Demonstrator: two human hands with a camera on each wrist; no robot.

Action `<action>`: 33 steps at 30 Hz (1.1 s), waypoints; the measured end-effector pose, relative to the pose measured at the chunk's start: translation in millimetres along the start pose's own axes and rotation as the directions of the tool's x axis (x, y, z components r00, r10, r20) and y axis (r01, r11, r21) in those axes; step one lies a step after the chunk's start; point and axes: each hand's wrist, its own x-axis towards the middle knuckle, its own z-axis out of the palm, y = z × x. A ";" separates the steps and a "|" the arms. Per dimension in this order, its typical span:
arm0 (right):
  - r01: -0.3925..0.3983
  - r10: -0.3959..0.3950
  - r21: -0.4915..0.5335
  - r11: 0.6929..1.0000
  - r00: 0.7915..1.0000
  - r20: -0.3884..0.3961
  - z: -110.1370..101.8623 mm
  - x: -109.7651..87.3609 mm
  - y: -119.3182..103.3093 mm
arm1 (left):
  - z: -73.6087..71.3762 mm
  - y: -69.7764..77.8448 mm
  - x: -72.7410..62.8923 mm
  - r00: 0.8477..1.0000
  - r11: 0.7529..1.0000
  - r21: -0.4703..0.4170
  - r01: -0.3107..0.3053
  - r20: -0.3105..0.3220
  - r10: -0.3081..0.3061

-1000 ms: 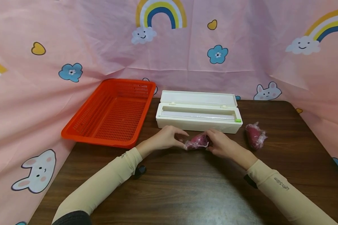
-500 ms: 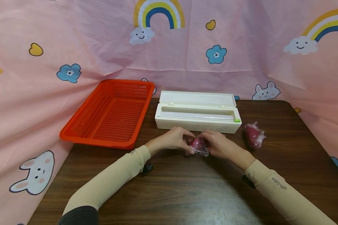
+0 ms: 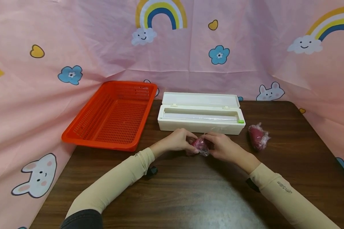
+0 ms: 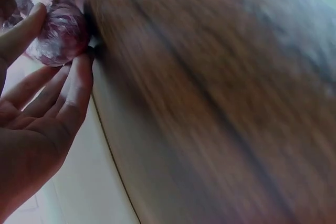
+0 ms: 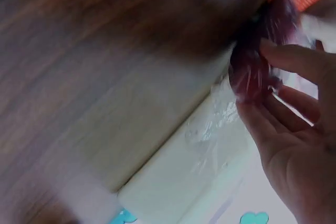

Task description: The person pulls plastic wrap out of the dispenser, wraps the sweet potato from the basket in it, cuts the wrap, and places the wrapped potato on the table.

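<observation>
Between both hands, in front of the white box, is a dark red, oblong root like a sweet potato [image 3: 201, 145], wrapped in crinkled cling film. My left hand [image 3: 179, 140] pinches its left end, thumb on the near side and fingers beyond. From the other side my right hand [image 3: 225, 147] grips it between thumb and fingers. The left wrist view shows one rounded, film-covered end [image 4: 64, 35]. In the right wrist view a loose flap of film [image 5: 210, 129] trails by the fingers. A second film-wrapped red root [image 3: 257, 138] lies on the table to the right.
The white cling film box [image 3: 200, 126] stands behind the hands, lid raised, with a film roll [image 3: 200, 117] inside and a green slider [image 3: 240, 121] at its right end. At the back left sits an orange plastic basket [image 3: 103, 144]. A pink patterned cloth [image 3: 246, 38] hangs behind the table.
My left hand has moved right, nearer the right hand, and its fingers have come round the wrapped root. The root has turned a little between the hands. Box, basket and second root stay put.
</observation>
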 end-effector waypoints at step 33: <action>0.045 -0.030 0.108 0.993 0.991 -0.134 -18.0 -45.4 43.9 | -10.7 -6.7 -1.4 0.993 0.998 -0.060 0.029 0.117 -0.022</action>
